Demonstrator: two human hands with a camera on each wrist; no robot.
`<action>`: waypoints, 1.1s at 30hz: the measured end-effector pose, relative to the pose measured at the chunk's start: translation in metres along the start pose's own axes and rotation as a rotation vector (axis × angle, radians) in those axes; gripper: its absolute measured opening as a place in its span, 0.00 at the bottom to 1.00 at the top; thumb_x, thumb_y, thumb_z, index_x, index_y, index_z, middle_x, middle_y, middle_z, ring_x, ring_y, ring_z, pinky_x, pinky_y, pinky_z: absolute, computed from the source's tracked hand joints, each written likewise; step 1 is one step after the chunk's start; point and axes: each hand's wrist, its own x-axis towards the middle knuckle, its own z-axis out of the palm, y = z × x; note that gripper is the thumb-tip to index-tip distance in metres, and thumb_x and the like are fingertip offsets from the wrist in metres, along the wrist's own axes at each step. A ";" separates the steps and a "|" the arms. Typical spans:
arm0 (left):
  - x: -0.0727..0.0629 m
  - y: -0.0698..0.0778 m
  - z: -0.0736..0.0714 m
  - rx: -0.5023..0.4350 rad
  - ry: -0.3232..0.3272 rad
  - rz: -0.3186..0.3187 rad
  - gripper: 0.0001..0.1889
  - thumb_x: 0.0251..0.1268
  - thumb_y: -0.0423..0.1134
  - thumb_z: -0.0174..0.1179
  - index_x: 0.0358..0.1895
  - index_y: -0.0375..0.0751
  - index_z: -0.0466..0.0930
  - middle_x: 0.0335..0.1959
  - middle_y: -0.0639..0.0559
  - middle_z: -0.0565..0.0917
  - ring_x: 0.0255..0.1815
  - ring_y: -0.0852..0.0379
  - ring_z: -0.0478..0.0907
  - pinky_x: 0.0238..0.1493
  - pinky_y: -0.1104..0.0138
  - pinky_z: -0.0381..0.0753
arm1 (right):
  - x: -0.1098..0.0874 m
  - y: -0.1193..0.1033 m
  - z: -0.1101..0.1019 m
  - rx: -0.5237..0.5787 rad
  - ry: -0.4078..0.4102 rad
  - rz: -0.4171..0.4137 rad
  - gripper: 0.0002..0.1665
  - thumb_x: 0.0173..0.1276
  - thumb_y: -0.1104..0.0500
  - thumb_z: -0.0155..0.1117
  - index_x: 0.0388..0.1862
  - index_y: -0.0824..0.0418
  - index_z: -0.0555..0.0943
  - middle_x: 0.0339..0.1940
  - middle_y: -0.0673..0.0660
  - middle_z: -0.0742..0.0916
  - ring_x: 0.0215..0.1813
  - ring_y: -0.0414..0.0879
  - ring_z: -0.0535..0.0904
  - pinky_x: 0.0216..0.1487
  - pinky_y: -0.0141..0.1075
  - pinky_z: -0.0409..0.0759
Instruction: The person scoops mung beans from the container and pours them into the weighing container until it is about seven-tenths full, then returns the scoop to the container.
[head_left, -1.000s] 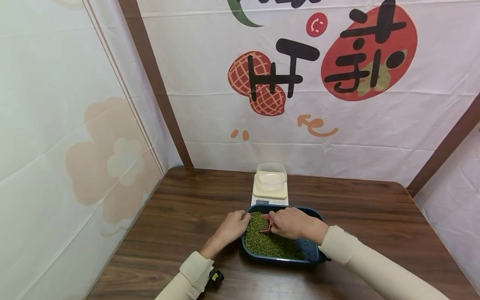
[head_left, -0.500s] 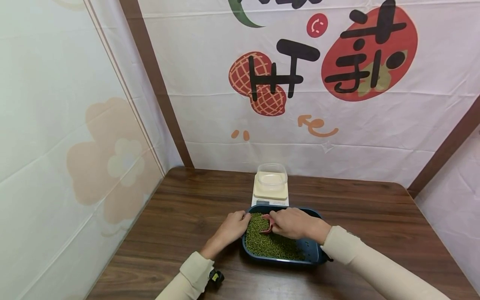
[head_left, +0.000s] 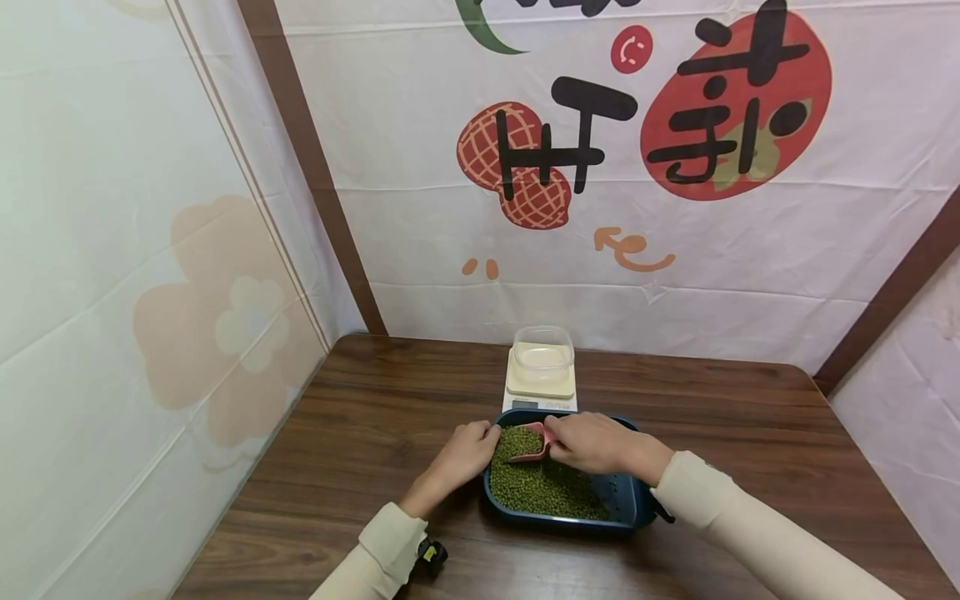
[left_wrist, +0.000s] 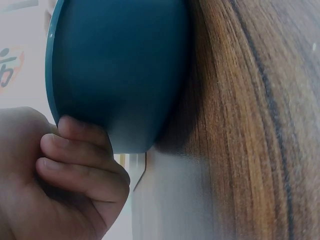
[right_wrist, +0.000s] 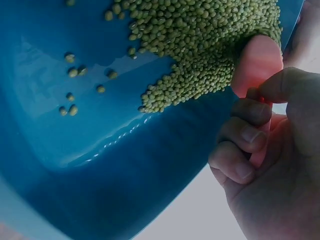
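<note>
On the table (head_left: 720, 425), the tray (head_left: 555, 522) stands just before the scale (head_left: 540, 390), which bears a container (head_left: 543, 375). Beans (head_left: 525, 493) lie heaped in the tray's left part, a few scattered toward its right end. The scoop (right_wrist: 259, 65) sits in the beans, its handle in the right hand (head_left: 596, 443). The left hand (head_left: 463, 454) grips the tray's left rim. Behind everything hangs a cloth (head_left: 420, 167).

Pink scoop (right_wrist: 259, 65) was raised slightly from green beans (head_left: 551, 493) by right hand (head_left: 597, 443); more of it was exposed; hand was shifted slightly rightward.
</note>
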 end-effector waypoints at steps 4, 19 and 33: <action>0.001 0.000 0.001 0.001 -0.006 -0.007 0.21 0.87 0.45 0.42 0.28 0.45 0.73 0.21 0.53 0.70 0.22 0.56 0.67 0.27 0.64 0.68 | -0.003 0.004 0.000 0.035 -0.004 0.011 0.12 0.85 0.58 0.51 0.35 0.51 0.68 0.22 0.44 0.68 0.20 0.37 0.56 0.26 0.32 0.56; 0.006 -0.003 0.000 -0.009 -0.010 -0.009 0.22 0.87 0.46 0.42 0.27 0.46 0.70 0.21 0.53 0.70 0.21 0.56 0.65 0.27 0.64 0.67 | -0.012 0.017 0.003 0.064 0.066 0.012 0.11 0.84 0.57 0.52 0.36 0.51 0.68 0.22 0.44 0.66 0.21 0.35 0.54 0.27 0.32 0.55; 0.010 -0.005 -0.002 -0.016 -0.013 0.002 0.22 0.88 0.46 0.41 0.28 0.46 0.70 0.20 0.53 0.70 0.20 0.57 0.65 0.25 0.64 0.67 | -0.020 0.023 0.002 0.059 0.120 0.023 0.09 0.82 0.57 0.55 0.37 0.50 0.69 0.21 0.42 0.67 0.21 0.34 0.56 0.25 0.30 0.55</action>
